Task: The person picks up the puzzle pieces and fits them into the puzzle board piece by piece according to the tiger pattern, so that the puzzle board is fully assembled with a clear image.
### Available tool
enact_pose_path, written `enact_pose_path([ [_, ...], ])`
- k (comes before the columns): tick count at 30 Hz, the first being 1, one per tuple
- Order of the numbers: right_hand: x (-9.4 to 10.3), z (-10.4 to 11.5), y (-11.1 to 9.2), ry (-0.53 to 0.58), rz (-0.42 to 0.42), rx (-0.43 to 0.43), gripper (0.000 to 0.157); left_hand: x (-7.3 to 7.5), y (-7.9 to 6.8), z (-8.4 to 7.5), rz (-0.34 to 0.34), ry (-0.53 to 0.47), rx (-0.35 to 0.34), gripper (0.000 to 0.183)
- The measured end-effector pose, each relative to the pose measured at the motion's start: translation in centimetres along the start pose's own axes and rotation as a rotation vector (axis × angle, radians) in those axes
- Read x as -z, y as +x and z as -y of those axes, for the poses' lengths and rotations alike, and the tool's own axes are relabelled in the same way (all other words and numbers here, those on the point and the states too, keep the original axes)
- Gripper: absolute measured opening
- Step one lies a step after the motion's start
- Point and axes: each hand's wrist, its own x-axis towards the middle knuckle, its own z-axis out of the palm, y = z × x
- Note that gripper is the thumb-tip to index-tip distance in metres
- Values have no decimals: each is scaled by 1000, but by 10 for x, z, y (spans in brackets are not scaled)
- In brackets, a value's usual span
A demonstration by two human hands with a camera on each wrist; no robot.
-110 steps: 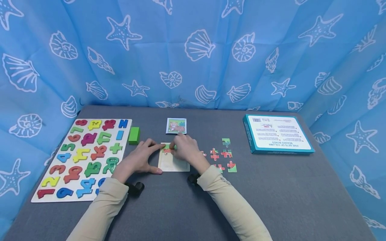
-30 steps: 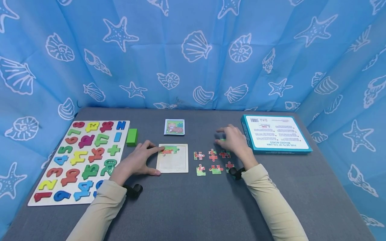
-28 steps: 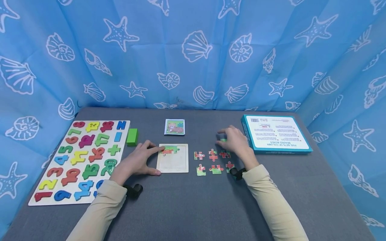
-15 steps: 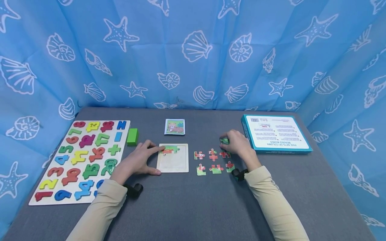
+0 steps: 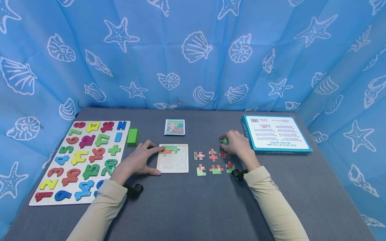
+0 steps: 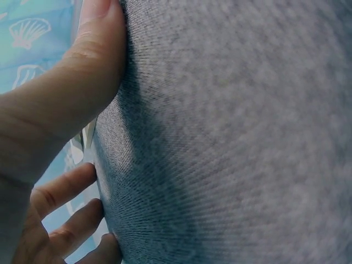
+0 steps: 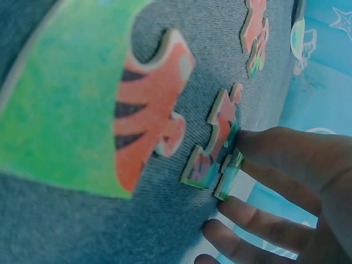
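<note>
My right hand (image 5: 238, 144) pinches a green puzzle piece (image 5: 224, 141) at the back of the loose pieces. The right wrist view shows thumb and fingertips at that piece's edges, just behind a red-and-green puzzle piece (image 7: 212, 140). A shallow square wooden puzzle tray (image 5: 172, 165) lies left of the loose pieces. Two joined puzzle pieces (image 5: 171, 149), green and red, fill its upper left. With thumb and index finger spread, my left hand (image 5: 138, 160) rests at the tray's left side, index fingertip over the joined pieces and thumb at the near corner.
Several loose puzzle pieces (image 5: 216, 169) lie in rows right of the tray. Behind it is a small picture card (image 5: 175, 127). A number board (image 5: 73, 157) and green block (image 5: 132, 137) stand left, a teal-edged box (image 5: 278, 134) right. A blue curtain (image 5: 193, 77) surrounds the table.
From the tray, my right hand has moved right, lowered and taken hold of the green puzzle piece. A green piece now sits joined in the tray. My left hand has stayed at the tray's side.
</note>
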Motion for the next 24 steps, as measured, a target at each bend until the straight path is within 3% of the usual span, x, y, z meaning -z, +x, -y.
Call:
enact_pose_path([
  [14, -1, 4, -1, 13, -1, 10, 35, -1, -1, -1, -6, 4, 4, 92],
  [24, 4, 25, -4, 64, -38, 81, 35, -1, -2, -2, -9, 7, 7, 91],
])
